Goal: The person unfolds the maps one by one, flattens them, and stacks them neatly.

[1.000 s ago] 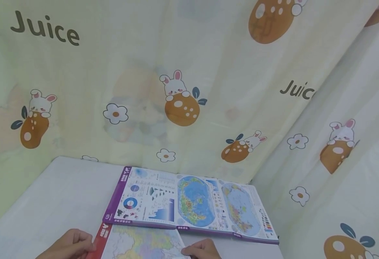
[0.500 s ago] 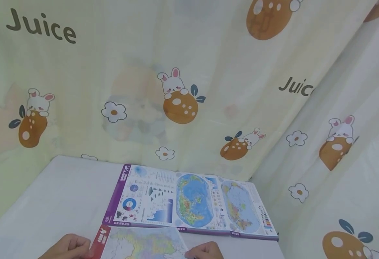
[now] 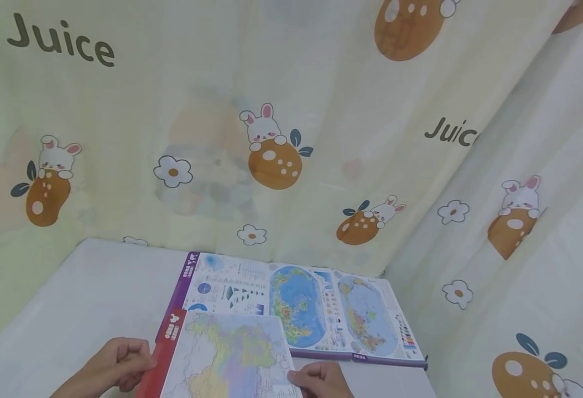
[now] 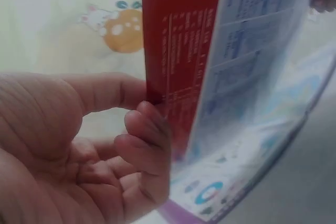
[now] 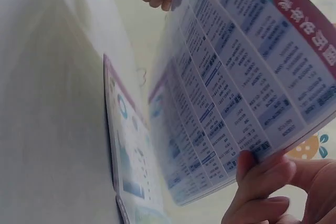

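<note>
A map sheet with a red left border is held up between both hands, its coloured map side showing in the head view. My left hand pinches the red border between thumb and fingers. On the opposite edge my right hand pinches the sheet; the right wrist view shows its printed back covered in rows of small text. Beyond it a purple-edged folding world map lies spread out on the table. The held sheet hides that map's lower left part in the head view.
The white table runs back to a pale curtain printed with rabbits, fruit and flowers. Another curtain side hangs along the right of the table.
Both hands have brought the red-bordered map sheet up and farther forward. It now overlaps the lower left of the purple-edged map, which still lies on the table.
</note>
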### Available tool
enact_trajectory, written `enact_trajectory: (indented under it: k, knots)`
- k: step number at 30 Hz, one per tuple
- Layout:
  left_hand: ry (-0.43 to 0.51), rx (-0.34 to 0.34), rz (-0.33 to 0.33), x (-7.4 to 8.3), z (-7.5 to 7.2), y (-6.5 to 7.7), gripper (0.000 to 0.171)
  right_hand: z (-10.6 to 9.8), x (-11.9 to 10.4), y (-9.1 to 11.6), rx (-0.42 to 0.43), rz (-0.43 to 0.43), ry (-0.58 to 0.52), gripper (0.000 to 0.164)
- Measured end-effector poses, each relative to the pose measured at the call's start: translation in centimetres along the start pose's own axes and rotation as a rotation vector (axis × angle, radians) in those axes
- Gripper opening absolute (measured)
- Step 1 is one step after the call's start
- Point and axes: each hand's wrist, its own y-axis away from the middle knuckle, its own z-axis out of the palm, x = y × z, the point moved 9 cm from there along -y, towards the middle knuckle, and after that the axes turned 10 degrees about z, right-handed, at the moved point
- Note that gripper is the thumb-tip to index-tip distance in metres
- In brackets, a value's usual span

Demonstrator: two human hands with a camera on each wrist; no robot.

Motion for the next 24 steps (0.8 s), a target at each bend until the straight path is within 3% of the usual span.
enact_trajectory:
  k: [5,10,16,21,24]
  knots:
    - [-0.187,0.105,0.008,-0.1,-1.0,-2.2,0.046,-0.9,-0.5,-1.0,0.024,-0.020,-0.026,0.039]
    - [-0.279,0.181,0.038,0.4,-1.6,-4.3,0.035,-2.1,-0.8,-2.5,0.090,-0.076,-0.005,0.036]
    - [-0.304,0.215,0.119,0.7,-1.9,-6.3,0.030,-3.4,-0.5,-4.2,0.191,-0.018,-0.046,0.025]
    - [-0.243,0.217,0.147,0.0,-2.0,-7.6,0.030,-4.3,-0.7,-5.3,0.266,0.004,-0.024,0.020]
    - [-0.280,0.240,0.148,-0.2,-2.2,-8.3,0.029,-4.8,-0.8,-6.2,0.297,0.013,-0.022,0.019]
